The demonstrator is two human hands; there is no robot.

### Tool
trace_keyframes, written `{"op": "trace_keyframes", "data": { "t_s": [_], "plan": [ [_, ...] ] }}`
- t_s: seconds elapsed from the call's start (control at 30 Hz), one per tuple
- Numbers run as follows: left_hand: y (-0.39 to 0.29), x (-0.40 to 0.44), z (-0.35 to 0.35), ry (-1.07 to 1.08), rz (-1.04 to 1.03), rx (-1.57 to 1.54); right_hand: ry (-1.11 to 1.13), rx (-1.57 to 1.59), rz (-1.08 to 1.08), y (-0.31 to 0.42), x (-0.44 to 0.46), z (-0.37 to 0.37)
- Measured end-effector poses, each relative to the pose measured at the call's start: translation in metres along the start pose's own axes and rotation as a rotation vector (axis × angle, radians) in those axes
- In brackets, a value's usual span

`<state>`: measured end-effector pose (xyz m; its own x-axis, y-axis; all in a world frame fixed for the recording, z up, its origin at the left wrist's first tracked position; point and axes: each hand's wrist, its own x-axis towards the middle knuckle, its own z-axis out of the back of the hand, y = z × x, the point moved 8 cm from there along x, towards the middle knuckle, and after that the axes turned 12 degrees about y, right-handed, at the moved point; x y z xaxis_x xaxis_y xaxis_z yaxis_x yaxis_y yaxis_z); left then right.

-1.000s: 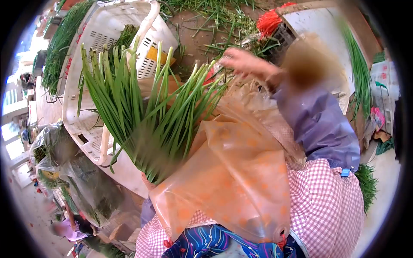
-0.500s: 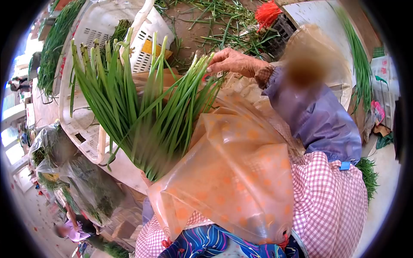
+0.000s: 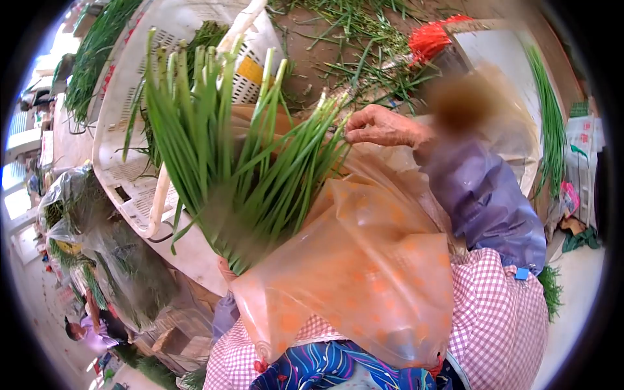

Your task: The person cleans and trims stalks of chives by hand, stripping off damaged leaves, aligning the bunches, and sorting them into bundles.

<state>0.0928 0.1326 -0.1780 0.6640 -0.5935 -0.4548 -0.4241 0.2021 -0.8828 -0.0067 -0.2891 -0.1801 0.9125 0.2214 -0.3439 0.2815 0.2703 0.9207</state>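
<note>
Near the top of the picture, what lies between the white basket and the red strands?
Brown ground strewn with loose green trimmings lies between the white basket and the red strands, as the head view shows.

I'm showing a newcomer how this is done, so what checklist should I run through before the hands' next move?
1. Stalks upright, pale cut ends up: ok, though they lean outward in a fan.
2. Cut ends level: not ok, they finish at different heights.
3. Left hand firm around the lower part: cannot tell, it is mostly hidden.
4. Right hand close to the cut ends: ok, at the bunch's right side; whether it pinches a stalk, cannot tell.
5. Plastic sheet over the lap: ok, spread across it.
6. White basket nearby: ok, just beyond the bunch, with some greens inside.
</note>
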Motion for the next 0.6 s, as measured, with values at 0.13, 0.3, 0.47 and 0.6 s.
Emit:
{"op": "trace_keyframes", "data": {
  "t_s": [0.13, 0.3, 0.47, 0.6],
  "plan": [
    [0.001, 0.0, 0.0, -0.008, -0.017, -0.021, -0.246, 0.176, -0.045, 0.002, -0.008, 0.018],
    [0.009, 0.001, 0.004, -0.002, -0.026, -0.055, -0.762, 0.732, -0.188, -0.063, -0.038, 0.048],
    [0.024, 0.0, 0.015, -0.016, -0.032, -0.087, -1.042, 0.631, 0.055, -0.049, -0.06, 0.103],
    [0.027, 0.001, 0.017, -0.097, -0.046, -0.124, -1.031, 0.657, 0.244, 0.007, -0.081, 0.127]
  ]
}}
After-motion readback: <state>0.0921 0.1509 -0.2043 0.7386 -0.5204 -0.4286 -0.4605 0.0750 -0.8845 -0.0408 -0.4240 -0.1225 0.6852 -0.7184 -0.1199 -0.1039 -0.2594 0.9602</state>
